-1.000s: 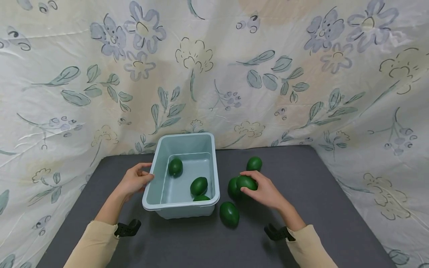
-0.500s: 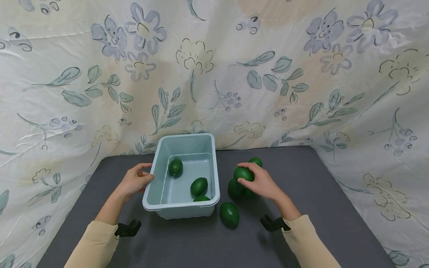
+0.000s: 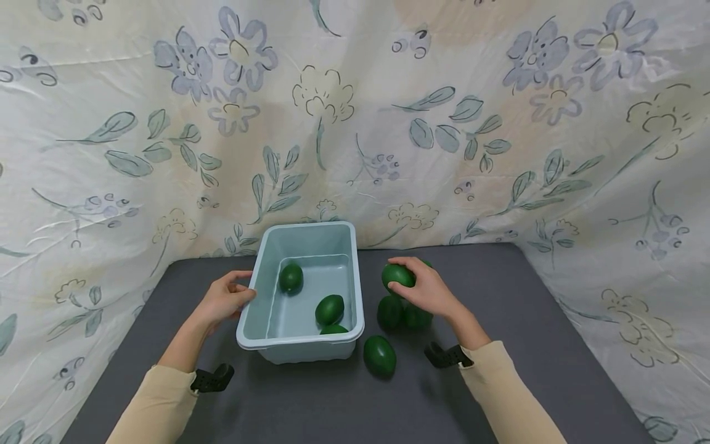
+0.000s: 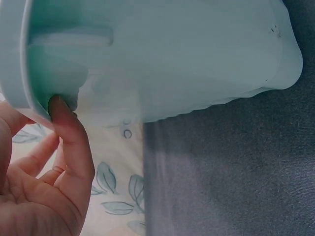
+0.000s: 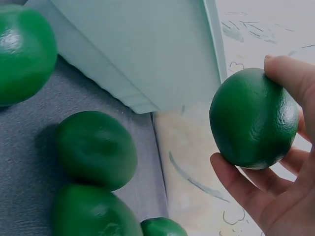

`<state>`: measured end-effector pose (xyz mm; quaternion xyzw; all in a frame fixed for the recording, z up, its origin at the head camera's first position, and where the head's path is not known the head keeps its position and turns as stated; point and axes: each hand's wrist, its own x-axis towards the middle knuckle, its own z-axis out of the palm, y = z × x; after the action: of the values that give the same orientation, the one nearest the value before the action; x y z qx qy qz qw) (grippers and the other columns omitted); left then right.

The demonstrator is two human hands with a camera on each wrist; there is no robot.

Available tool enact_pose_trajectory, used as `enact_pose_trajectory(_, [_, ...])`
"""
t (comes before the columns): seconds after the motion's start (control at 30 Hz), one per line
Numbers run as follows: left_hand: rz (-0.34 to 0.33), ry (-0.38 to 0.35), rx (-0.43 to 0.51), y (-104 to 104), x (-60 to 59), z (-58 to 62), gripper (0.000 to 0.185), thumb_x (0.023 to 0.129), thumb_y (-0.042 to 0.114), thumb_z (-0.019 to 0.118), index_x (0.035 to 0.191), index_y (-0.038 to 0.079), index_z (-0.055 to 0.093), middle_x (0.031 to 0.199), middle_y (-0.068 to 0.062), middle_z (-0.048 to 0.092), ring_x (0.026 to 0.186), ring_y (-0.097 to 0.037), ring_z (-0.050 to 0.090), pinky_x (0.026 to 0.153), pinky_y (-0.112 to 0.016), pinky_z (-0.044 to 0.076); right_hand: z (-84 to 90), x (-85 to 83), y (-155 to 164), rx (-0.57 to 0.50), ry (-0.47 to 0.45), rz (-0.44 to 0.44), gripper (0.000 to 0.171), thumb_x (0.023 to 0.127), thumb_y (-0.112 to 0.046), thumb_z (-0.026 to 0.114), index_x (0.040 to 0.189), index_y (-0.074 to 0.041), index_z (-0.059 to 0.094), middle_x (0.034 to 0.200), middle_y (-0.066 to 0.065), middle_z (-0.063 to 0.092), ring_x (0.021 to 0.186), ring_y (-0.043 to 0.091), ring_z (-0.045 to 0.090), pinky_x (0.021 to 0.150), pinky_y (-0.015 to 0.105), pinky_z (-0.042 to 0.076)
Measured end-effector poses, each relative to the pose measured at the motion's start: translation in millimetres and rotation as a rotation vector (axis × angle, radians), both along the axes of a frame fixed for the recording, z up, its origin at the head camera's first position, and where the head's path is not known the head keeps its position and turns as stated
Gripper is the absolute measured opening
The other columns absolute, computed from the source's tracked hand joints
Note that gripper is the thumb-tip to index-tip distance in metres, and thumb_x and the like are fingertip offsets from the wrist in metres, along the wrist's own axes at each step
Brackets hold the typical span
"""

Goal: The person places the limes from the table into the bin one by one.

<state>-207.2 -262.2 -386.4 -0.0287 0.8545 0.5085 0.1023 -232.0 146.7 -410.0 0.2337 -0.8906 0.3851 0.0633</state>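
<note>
My left hand (image 3: 226,299) pinches the left rim of a pale blue-green plastic bin (image 3: 357,290), thumb and fingers at its edge in the left wrist view. In my right hand (image 3: 424,287) is a glossy, dark green, egg-shaped fruit (image 5: 253,118), held between thumb and fingertips. It is raised above the table, right of the bin. Inside the bin lie a green fruit (image 3: 291,277) at the back left, another green fruit (image 3: 330,309) at the right, and a third green fruit (image 3: 334,329), partly hidden by the front wall.
Below my right hand, two green fruits (image 3: 391,312) sit side by side. Another green fruit (image 3: 379,356) lies near the bin's front right corner. One more green fruit (image 5: 163,227) is mostly hidden behind my right hand in the head view. A floral cloth (image 3: 410,142) hangs behind the grey table (image 3: 299,401).
My right hand has lifted the green fruit off the group and carried it up, away from me and slightly left. The left hand and the bin stay in place.
</note>
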Motion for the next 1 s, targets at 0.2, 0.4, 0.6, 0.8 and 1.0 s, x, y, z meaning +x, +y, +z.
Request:
enact_pose_trajectory(0.2, [-0.003,-0.001,-0.004,0.5,0.2,-0.5,0.057,0.089,0.013,0.055,0.139,0.003,0.031,0.101,-0.019,0.059,0.075,-0.017,0.062,0.068,-0.042,0.055,9.6,-4.7,-5.7,-0.001,-0.025,-0.006,0.048,0.085,-0.028,0.065,0.129,-0.018,0.051,0.125,0.008,0.052,0.094,0.021,0.057,0.073,0.035,0.048])
enact_pose_trajectory(0.4, [-0.004,-0.006,0.003,0.8,0.1,-0.5,0.057,0.089,0.013,0.055,0.139,0.003,0.03,0.102,-0.019,0.059,0.075,-0.017,0.063,0.067,-0.042,0.055,17.5,-11.7,-13.0,0.01,-0.021,-0.014,0.047,0.085,-0.028,0.065,0.129,-0.019,0.051,0.124,0.007,0.053,0.094,0.02,0.056,0.074,0.035,0.048])
enact_pose_trajectory(0.6, [0.002,-0.003,0.01,0.7,1.0,-0.5,0.057,0.089,0.012,0.055,0.139,0.003,0.031,0.101,-0.019,0.059,0.074,-0.017,0.063,0.066,-0.041,0.055,26.8,-16.1,-20.7,0.021,-0.038,-0.014,0.048,0.085,-0.03,0.064,0.13,-0.018,0.051,0.123,0.007,0.053,0.094,0.021,0.056,0.072,0.035,0.049])
enact_pose_trajectory(0.8, [0.003,0.0,0.013,0.5,1.3,-1.0,0.056,0.088,0.012,0.055,0.139,0.003,0.031,0.1,-0.019,0.06,0.074,-0.017,0.063,0.065,-0.04,0.055,35.6,-21.2,-28.7,0.016,-0.023,0.006,0.049,0.085,-0.029,0.065,0.13,-0.016,0.05,0.123,0.008,0.053,0.095,0.021,0.055,0.073,0.035,0.048])
enact_pose_trajectory(1.0, [0.004,-0.002,0.013,1.0,1.6,-0.1,0.057,0.089,0.012,0.054,0.139,0.003,0.031,0.102,-0.019,0.059,0.074,-0.017,0.063,0.066,-0.042,0.055,44.0,-26.4,-37.9,-0.006,-0.009,0.043,0.049,0.085,-0.028,0.065,0.13,-0.013,0.05,0.124,0.008,0.053,0.095,0.021,0.056,0.074,0.036,0.048])
